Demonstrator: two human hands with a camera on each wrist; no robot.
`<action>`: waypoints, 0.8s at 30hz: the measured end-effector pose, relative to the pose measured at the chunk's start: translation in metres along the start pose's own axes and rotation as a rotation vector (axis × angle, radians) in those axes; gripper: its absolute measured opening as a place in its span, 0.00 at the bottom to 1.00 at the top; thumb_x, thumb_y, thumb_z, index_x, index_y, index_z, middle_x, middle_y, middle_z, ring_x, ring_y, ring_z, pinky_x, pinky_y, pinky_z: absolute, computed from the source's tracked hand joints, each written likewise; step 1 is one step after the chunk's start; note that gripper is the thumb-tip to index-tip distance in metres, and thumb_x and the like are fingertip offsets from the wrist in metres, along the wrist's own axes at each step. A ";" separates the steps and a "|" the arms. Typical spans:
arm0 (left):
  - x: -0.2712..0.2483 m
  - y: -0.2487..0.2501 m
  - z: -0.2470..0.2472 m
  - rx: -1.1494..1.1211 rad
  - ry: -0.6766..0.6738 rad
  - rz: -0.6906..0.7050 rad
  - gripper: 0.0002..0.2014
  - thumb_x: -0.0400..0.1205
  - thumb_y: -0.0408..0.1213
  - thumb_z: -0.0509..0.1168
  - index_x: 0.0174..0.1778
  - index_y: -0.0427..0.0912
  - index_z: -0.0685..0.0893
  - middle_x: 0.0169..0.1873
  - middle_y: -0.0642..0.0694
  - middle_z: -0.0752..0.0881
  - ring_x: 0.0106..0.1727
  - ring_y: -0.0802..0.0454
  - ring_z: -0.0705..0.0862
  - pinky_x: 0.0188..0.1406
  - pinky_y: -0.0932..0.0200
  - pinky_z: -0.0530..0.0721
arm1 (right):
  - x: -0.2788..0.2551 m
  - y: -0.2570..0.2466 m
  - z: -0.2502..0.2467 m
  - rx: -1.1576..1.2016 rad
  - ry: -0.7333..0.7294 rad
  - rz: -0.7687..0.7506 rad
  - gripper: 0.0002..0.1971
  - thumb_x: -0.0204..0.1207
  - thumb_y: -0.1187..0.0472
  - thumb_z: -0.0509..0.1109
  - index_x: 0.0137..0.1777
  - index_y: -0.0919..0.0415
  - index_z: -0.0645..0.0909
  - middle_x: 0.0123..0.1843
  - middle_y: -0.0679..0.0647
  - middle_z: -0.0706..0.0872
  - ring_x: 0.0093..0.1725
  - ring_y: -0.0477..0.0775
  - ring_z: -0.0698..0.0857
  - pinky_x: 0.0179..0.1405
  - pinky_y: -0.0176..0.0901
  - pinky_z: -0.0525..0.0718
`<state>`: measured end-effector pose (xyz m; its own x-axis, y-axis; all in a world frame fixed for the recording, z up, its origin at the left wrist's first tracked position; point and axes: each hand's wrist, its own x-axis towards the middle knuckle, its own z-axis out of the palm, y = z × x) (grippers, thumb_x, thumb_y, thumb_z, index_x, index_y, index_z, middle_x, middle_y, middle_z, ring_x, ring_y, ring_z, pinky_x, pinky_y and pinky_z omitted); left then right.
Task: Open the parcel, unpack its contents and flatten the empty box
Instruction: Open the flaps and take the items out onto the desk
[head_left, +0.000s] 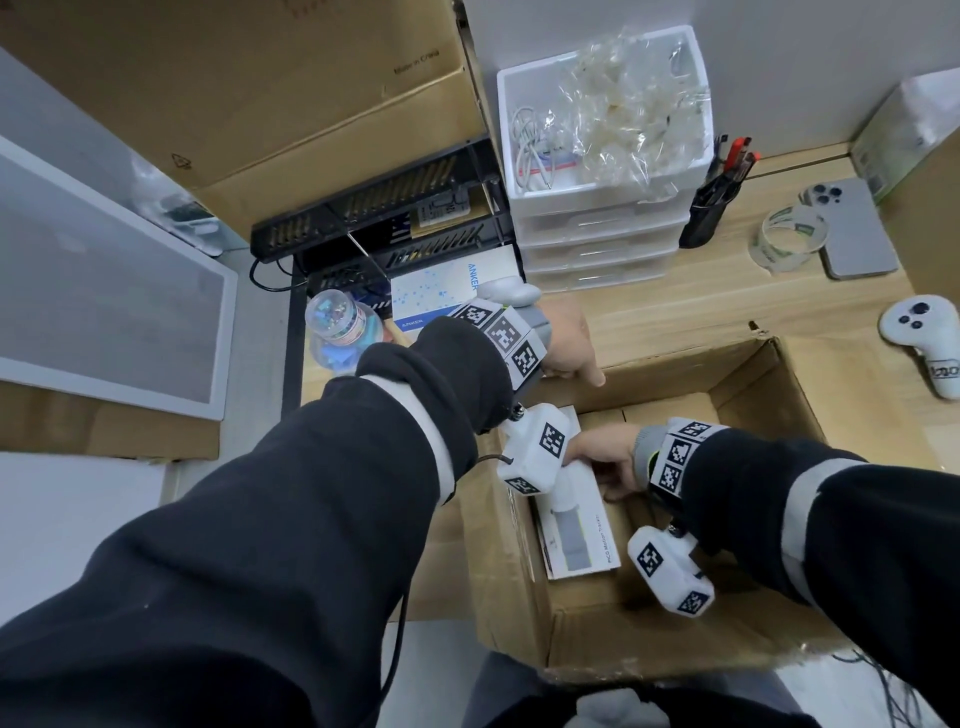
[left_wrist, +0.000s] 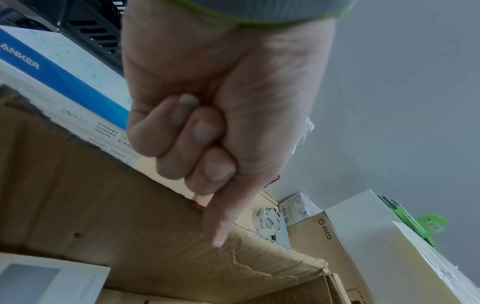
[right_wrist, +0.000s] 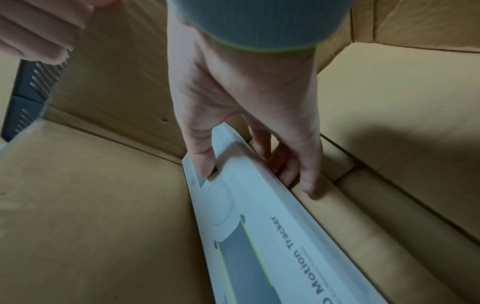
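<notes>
Reaching into the open cardboard box (head_left: 769, 395) on the wooden desk (head_left: 727, 291), the right hand (head_left: 605, 457) pinches the near end of a white Motion Tracker carton (right_wrist: 272, 236), thumb on its top face and fingers curled down along its side. That carton lies on the box floor against the left wall. The left hand (left_wrist: 207, 107) rests on the box's far rim, 3 fingers curled into the palm, forefinger straight along the cardboard.
</notes>
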<state>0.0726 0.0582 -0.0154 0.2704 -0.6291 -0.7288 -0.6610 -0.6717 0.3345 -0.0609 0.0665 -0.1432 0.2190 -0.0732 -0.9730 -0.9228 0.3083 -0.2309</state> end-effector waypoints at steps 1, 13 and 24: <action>-0.001 0.000 0.001 -0.003 -0.010 0.005 0.19 0.77 0.45 0.79 0.55 0.32 0.92 0.26 0.47 0.82 0.26 0.50 0.76 0.24 0.66 0.74 | 0.002 0.001 0.001 -0.009 -0.003 0.003 0.09 0.71 0.59 0.76 0.38 0.55 0.77 0.45 0.56 0.80 0.45 0.56 0.75 0.44 0.48 0.72; -0.011 -0.001 0.012 -0.045 -0.019 0.040 0.15 0.77 0.43 0.79 0.50 0.34 0.92 0.17 0.50 0.78 0.11 0.58 0.69 0.14 0.73 0.68 | -0.008 0.013 0.002 -0.027 -0.033 -0.015 0.13 0.68 0.56 0.76 0.48 0.56 0.77 0.50 0.56 0.79 0.49 0.56 0.75 0.48 0.49 0.71; -0.019 -0.001 0.022 -0.034 -0.017 0.050 0.14 0.78 0.47 0.77 0.33 0.42 0.86 0.16 0.52 0.80 0.16 0.57 0.72 0.24 0.65 0.77 | -0.032 0.023 -0.002 -0.113 -0.119 -0.100 0.24 0.69 0.59 0.79 0.65 0.59 0.81 0.60 0.56 0.88 0.58 0.54 0.84 0.70 0.53 0.79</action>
<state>0.0527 0.0796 -0.0150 0.2254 -0.6553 -0.7209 -0.6494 -0.6527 0.3903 -0.0897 0.0741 -0.1178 0.3409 0.0169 -0.9399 -0.9230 0.1959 -0.3312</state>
